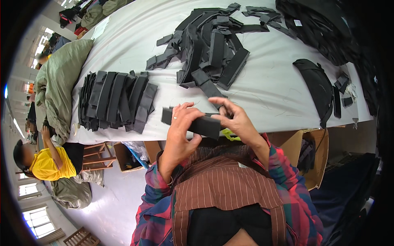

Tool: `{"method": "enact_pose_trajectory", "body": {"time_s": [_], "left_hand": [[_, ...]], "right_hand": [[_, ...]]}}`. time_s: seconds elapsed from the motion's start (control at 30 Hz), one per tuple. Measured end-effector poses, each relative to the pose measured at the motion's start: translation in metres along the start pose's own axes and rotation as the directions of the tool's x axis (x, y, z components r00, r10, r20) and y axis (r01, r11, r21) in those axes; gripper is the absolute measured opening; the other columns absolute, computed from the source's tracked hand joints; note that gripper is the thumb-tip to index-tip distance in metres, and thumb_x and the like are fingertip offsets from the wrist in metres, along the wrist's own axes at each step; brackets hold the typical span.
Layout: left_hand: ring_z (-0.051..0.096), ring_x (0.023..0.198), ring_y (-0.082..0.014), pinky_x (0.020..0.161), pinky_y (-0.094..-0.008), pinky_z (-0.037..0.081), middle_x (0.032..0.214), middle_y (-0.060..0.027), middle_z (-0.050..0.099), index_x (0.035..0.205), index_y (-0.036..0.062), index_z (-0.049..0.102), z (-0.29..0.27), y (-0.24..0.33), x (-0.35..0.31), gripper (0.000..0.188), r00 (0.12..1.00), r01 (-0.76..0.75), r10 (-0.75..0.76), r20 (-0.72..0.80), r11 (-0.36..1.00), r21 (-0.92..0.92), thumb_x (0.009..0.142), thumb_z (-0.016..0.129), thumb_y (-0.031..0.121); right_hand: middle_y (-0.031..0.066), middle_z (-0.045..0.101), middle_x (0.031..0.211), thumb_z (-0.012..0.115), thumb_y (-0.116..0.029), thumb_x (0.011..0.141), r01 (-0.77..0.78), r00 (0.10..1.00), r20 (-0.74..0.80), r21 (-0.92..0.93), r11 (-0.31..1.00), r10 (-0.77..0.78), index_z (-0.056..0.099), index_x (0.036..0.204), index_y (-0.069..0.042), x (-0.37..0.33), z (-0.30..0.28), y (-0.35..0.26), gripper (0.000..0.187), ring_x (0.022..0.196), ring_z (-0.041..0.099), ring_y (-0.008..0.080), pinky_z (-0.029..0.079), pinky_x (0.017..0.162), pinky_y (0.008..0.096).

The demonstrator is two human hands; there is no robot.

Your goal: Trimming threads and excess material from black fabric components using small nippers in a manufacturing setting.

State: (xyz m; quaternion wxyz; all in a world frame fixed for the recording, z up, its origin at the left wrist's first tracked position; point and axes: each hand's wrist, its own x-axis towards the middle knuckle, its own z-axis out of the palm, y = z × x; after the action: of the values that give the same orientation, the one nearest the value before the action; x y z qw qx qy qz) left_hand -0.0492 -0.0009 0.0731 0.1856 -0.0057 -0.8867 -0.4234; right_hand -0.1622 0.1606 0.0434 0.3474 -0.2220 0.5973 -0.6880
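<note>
At the table's near edge, my left hand (180, 129) is closed round a short dark grey fabric strip (206, 127), fingers over its top and thumb below. My right hand (239, 123) is at the strip's right end, thumb and curled fingers closed on its upper edge; the forefinger stretches out above. Under the right palm shows a bright yellow-green thing (231, 134), its kind unclear. Left of my hands lies a row of similar strips (113, 98), stacked closely side by side. Beyond my hands is a loose, tangled heap of strips (209, 47).
A white cloth covers the table (271, 88). A black curved fabric piece (316, 84) and dark cloth (324, 30) lie at the right. Green fabric (65, 80) is bundled on the left. Cardboard boxes (318, 160) stand below the edge. A person in yellow (51, 164) is at the left.
</note>
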Motion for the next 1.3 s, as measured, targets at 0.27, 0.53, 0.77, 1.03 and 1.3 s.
{"method": "enact_pose_trajectory", "body": {"time_s": [0.27, 0.53, 0.77, 1.03, 1.3], "left_hand": [[0.047, 0.116, -0.0345, 0.098, -0.0392, 0.039, 0.117, -0.0167, 0.051, 0.119, 0.0057, 0.054, 0.018, -0.012, 0.002, 0.057, 0.955, 0.130, -0.082, -0.285, 0.979, 0.156, 0.065, 0.065, -0.010], [0.057, 0.097, -0.0191, 0.088, -0.0345, 0.047, 0.108, -0.0115, 0.057, 0.133, -0.0053, 0.040, 0.017, -0.028, -0.005, 0.055, 0.746, 0.419, -0.630, 0.215, 0.193, -0.887, 0.093, 0.060, 0.028], [0.054, 0.095, -0.0150, 0.086, -0.0334, 0.044, 0.105, -0.0038, 0.057, 0.128, 0.0061, 0.047, 0.026, -0.040, 0.001, 0.045, 0.715, 0.345, -0.691, 0.107, 0.214, -0.914, 0.091, 0.061, 0.028], [0.054, 0.083, -0.0137, 0.082, -0.0317, 0.045, 0.087, -0.0018, 0.055, 0.133, 0.0078, 0.041, 0.026, -0.036, 0.000, 0.051, 0.684, 0.190, -0.727, 0.064, 0.093, -0.977, 0.086, 0.060, 0.014], [0.062, 0.096, -0.0235, 0.090, -0.0328, 0.046, 0.104, -0.0171, 0.064, 0.140, 0.0041, 0.029, 0.017, -0.011, 0.004, 0.064, 0.814, 0.068, -0.553, -0.176, 0.392, -0.917, 0.083, 0.059, 0.002]], "right_hand": [[-0.0017, 0.063, 0.080, 0.064, -0.006, 0.085, -0.014, 1.000, -0.016, 0.080, 0.997, 0.015, 0.065, 0.091, 0.003, -0.003, -0.001, 0.021, 0.011, 0.071, 0.055, 0.0036, 0.045, 0.065, 0.0196], [0.0063, 0.061, 0.068, 0.065, 0.000, 0.080, 0.183, 0.939, -0.151, -0.542, 0.820, -0.310, 0.065, 0.083, 0.000, -0.010, 0.007, 0.016, 0.003, 0.061, 0.054, 0.0106, 0.041, 0.056, 0.0255], [0.0089, 0.059, 0.067, 0.069, -0.004, 0.074, 0.388, 0.813, -0.015, -0.730, 0.562, -0.582, 0.064, 0.077, -0.004, -0.009, 0.013, 0.019, 0.007, 0.061, 0.055, 0.0280, 0.041, 0.056, 0.0354], [0.0083, 0.060, 0.070, 0.068, -0.003, 0.076, 0.276, 0.858, -0.105, -0.730, 0.625, -0.502, 0.066, 0.083, -0.005, -0.009, 0.010, 0.024, 0.008, 0.061, 0.057, 0.0211, 0.041, 0.057, 0.0300], [-0.0022, 0.051, 0.078, 0.071, -0.011, 0.081, 0.028, 0.993, -0.109, -0.119, 0.993, -0.041, 0.065, 0.111, -0.011, -0.011, -0.014, 0.000, 0.031, 0.073, 0.050, 0.0098, 0.042, 0.067, 0.0233]]}}
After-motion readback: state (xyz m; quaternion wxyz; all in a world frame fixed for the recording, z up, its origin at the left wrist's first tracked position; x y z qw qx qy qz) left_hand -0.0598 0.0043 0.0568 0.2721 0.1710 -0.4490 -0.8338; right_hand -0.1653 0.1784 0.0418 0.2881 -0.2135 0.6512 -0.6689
